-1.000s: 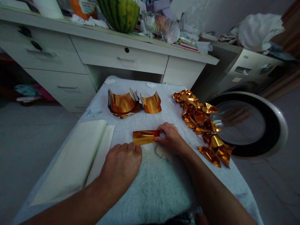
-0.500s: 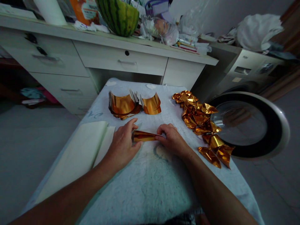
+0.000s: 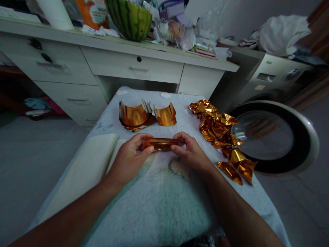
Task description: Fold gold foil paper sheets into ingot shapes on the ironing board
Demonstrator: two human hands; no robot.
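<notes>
Between my two hands is a rolled sheet of shiny gold foil paper (image 3: 161, 144), held level above the cloth. My left hand (image 3: 132, 154) grips its left end, thumb in front and fingers behind. At the other end my right hand (image 3: 190, 151) pinches the roll between thumb and fingers. Beyond the hands stand curved stacks of gold foil sheets, a larger one (image 3: 135, 115) and a smaller one (image 3: 166, 115). To the right lies a heap of folded gold foil pieces (image 3: 216, 127).
A pale cloth (image 3: 159, 199) covers the small table. White paper sheets (image 3: 84, 168) lie at its left. An open washing machine door (image 3: 305, 137) reaches up to the right edge. Behind stands a white desk (image 3: 154, 70) with drawers, bearing a cut watermelon (image 3: 131, 20) and bags.
My left hand has gone from spread fingers to closing on the left end of the foil roll. The roll, tapered before, now looks more even and sits slightly higher.
</notes>
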